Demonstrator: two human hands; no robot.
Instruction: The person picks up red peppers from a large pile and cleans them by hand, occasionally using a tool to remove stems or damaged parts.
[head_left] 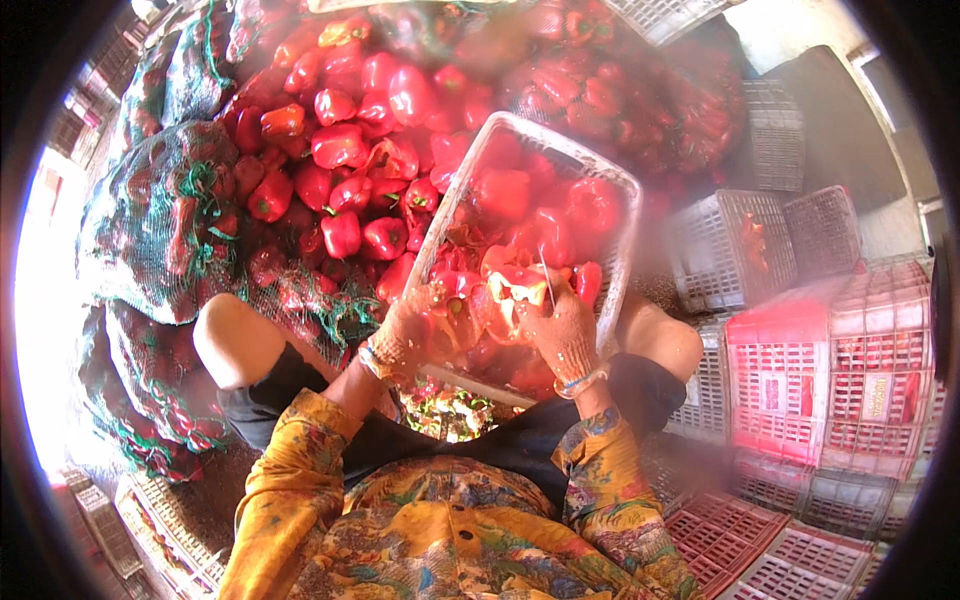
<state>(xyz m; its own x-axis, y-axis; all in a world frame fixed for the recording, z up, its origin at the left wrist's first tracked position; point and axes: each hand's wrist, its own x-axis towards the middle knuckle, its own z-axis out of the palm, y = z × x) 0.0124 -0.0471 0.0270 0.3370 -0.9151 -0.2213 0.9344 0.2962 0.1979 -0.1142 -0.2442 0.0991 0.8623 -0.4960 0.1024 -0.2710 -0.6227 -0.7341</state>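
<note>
A light plastic crate (625, 250) of red bell peppers, some whole and some cut open, rests tilted between my knees. My right hand (562, 338), in an orange-tan knit glove, is closed on a knife (546, 272) whose thin blade points up and away. Against that blade and my right fingertips lies a cut-open bell pepper (514, 284) with its pale inside showing. My left hand (403, 336), gloved alike, is over the crate's near left side, its fingers curled against a red bell pepper piece (450, 332). Haze blurs the left fingertips.
Beyond the crate is a heap of whole red peppers (340, 147). Green mesh sacks (160, 225) of peppers line the left. Stacked plastic crates (780, 385) stand at the right, with another crate (165, 520) at the lower left. Pepper scraps (455, 412) lie below the crate.
</note>
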